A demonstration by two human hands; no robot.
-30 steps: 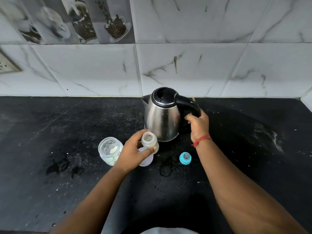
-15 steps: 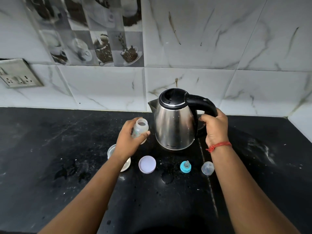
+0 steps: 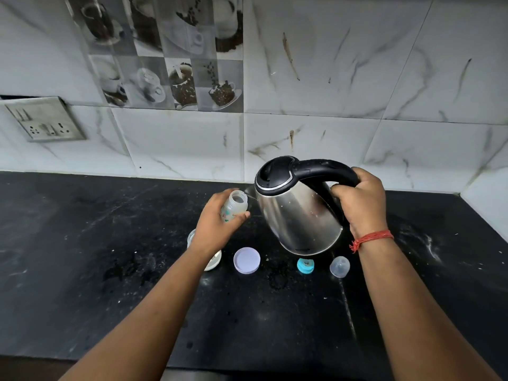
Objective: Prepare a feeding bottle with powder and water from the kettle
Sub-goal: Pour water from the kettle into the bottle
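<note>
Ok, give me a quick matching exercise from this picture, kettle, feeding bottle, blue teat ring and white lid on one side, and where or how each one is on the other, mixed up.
Things:
1. kettle
2. feeding bottle
3. blue teat ring
4. white lid

States:
A. lying on the counter, just below the kettle
B. tilted, gripped at the handle by the right hand
C. lying on the counter, beside the left forearm
D. open-topped, held in the left hand at the spout

Pairs: 1-B, 2-D, 3-A, 4-C

A steel socket plate (image 3: 45,121) and coffee-cup picture tiles (image 3: 170,53) line the marble-patterned wall (image 3: 357,78) above a black table (image 3: 82,257).
</note>
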